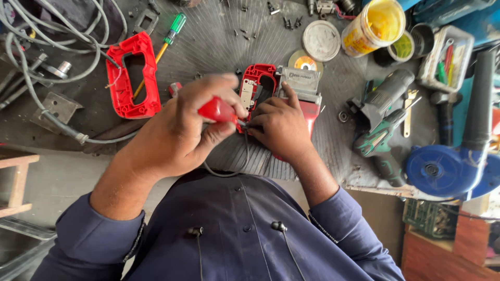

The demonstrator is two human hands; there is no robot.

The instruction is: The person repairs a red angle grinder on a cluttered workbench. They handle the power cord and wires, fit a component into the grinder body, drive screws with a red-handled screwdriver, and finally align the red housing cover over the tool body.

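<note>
My left hand (179,130) is closed around a red-handled screwdriver (219,110), its tip pointing into an opened red power tool (271,88) on the ribbed grey mat (219,41). My right hand (281,127) rests on the tool's near end and steadies it, fingers by the screwdriver tip. A dark cable (234,169) loops from the tool toward me. The tool's other red shell half (133,75) lies to the left on the mat.
A green-handled screwdriver (169,39), loose screws (245,34), a yellow jar (374,26) and a round lid (321,40) lie at the back. A grey-green drill (380,125) and a blue blower (453,161) sit right. Grey cables (47,57) coil left.
</note>
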